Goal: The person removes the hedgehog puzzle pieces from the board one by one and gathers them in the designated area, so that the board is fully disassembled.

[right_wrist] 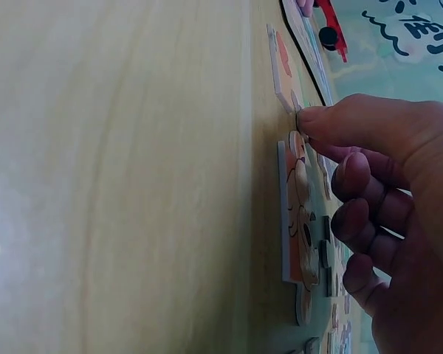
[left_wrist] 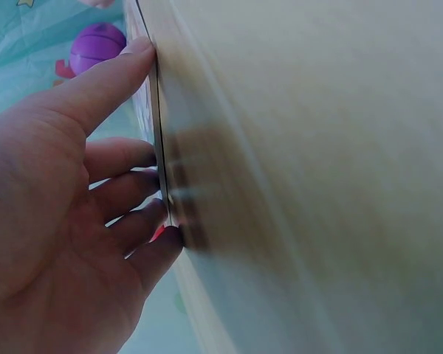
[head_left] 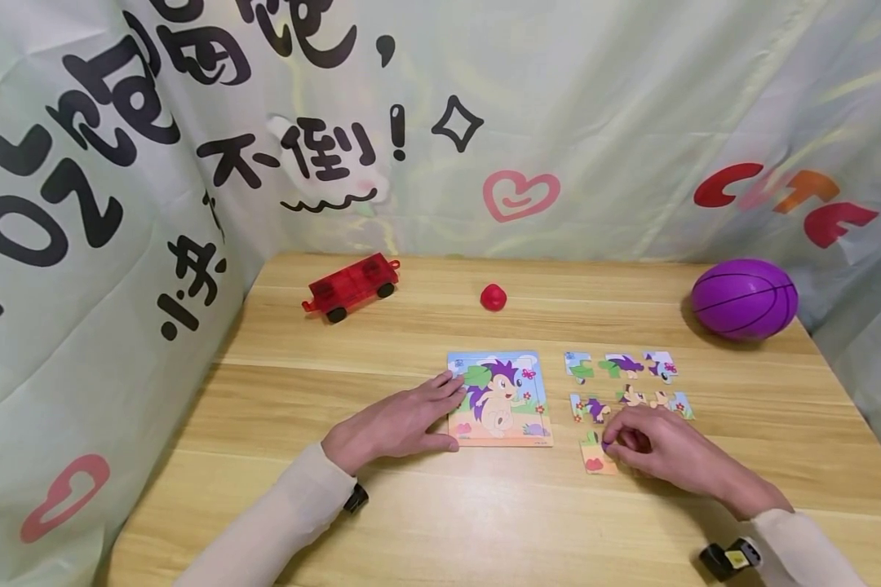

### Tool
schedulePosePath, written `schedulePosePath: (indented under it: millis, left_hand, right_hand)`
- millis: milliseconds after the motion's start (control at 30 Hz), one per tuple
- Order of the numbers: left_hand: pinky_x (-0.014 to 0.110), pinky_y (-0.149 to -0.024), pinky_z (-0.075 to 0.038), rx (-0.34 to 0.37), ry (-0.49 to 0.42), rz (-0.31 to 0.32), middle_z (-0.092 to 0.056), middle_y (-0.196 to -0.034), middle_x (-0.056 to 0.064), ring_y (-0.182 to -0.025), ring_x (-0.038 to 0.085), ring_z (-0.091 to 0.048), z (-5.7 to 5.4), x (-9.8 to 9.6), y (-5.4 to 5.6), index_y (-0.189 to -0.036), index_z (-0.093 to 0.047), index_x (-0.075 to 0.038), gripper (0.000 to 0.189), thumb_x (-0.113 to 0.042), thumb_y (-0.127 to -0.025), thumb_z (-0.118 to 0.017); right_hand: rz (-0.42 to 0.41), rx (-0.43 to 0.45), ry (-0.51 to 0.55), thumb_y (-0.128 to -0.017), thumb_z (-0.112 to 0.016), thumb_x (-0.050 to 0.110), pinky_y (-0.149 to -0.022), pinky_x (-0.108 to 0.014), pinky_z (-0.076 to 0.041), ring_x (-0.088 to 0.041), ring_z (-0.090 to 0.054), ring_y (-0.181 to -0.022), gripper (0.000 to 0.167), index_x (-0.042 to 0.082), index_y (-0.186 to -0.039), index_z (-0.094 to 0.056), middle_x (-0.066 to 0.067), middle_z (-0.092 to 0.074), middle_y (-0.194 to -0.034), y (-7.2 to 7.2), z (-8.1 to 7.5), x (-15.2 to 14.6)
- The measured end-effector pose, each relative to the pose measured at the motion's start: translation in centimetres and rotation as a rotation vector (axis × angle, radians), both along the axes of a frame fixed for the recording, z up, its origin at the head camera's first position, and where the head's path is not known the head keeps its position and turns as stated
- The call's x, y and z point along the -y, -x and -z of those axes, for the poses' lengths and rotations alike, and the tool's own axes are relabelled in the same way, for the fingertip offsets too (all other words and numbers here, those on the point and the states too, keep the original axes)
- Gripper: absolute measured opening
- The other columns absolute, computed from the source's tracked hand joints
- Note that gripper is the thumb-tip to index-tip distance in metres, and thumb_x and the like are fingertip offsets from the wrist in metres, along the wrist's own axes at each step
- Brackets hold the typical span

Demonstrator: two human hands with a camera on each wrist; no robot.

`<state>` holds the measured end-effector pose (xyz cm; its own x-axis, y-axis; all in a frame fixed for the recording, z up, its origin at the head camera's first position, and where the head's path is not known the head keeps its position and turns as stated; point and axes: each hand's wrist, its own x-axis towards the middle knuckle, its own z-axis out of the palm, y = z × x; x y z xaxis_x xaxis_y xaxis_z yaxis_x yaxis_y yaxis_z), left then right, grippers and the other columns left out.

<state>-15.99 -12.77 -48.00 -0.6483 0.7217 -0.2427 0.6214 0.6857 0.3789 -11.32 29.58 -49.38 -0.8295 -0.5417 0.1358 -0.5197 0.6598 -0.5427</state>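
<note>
A square hedgehog picture board [head_left: 501,408] lies flat on the table. My left hand [head_left: 411,416] rests on its left edge, fingers extended and thumb at the lower left corner. In the left wrist view the fingers [left_wrist: 125,192] are spread along the board's edge. To the right of the board, my right hand [head_left: 653,448] pinches the side of a puzzle piece [head_left: 593,463] with a red flower on it, between thumb and index finger. Under the right hand, the right wrist view shows another puzzle piece [right_wrist: 299,221]; the head view hides most of it.
Several puzzle pieces [head_left: 620,364] lie in rows right of the board. Farther back are a red toy wagon [head_left: 352,285], a small red object [head_left: 493,297] and a purple ball [head_left: 745,299] with basketball lines. A printed curtain [head_left: 595,122] hangs behind the wooden table [head_left: 323,359].
</note>
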Motion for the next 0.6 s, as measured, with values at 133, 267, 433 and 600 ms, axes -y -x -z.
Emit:
schedulePosePath:
  millis: [133, 267, 433, 600]
  left_hand:
    - [0.042, -0.135, -0.028, 0.000, -0.001, -0.001, -0.022, -0.183, 0.002, -0.172, 0.022, -0.014, 0.04, 0.01, 0.01, -0.172, -0.033, -0.012, 0.083, -0.054, -0.107, -0.065]
    - [0.042, -0.135, -0.028, 0.007, -0.007, -0.007, -0.022, -0.183, 0.002, -0.172, 0.022, -0.014, 0.03, 0.02, 0.05, -0.172, -0.033, -0.012, 0.084, -0.053, -0.107, -0.066]
    - [0.042, -0.135, -0.029, 0.011, -0.009, -0.012, -0.022, -0.183, 0.001, -0.172, 0.022, -0.014, -0.01, 0.00, 0.04, -0.172, -0.034, -0.013, 0.084, -0.053, -0.106, -0.067]
    - [0.042, -0.135, -0.029, 0.016, -0.010, -0.012, -0.022, -0.183, 0.001, -0.172, 0.022, -0.014, -0.06, -0.02, 0.01, -0.172, -0.034, -0.013, 0.084, -0.053, -0.106, -0.067]
  right_hand:
    - [0.017, 0.013, -0.013, -0.093, -0.087, 0.012, -0.065, -0.020, -0.035, 0.006, -0.045, -0.072, 0.024, 0.031, -0.098, -0.072, 0.025, -0.050, -0.079, 0.01, -0.03, 0.08]
    - [0.018, 0.012, -0.009, -0.092, -0.088, 0.012, -0.065, -0.020, -0.035, 0.006, -0.045, -0.072, 0.025, 0.030, -0.098, -0.072, 0.024, -0.050, -0.079, 0.00, -0.01, 0.12]
    - [0.029, 0.026, -0.003, -0.093, -0.087, 0.012, -0.064, -0.020, -0.035, 0.006, -0.045, -0.073, 0.025, 0.031, -0.098, -0.072, 0.024, -0.050, -0.079, -0.02, -0.01, 0.06]
    - [0.036, 0.032, 0.010, -0.094, -0.086, 0.011, -0.063, -0.019, -0.036, 0.006, -0.045, -0.073, 0.024, 0.030, -0.099, -0.073, 0.023, -0.051, -0.080, -0.04, -0.05, -0.01]
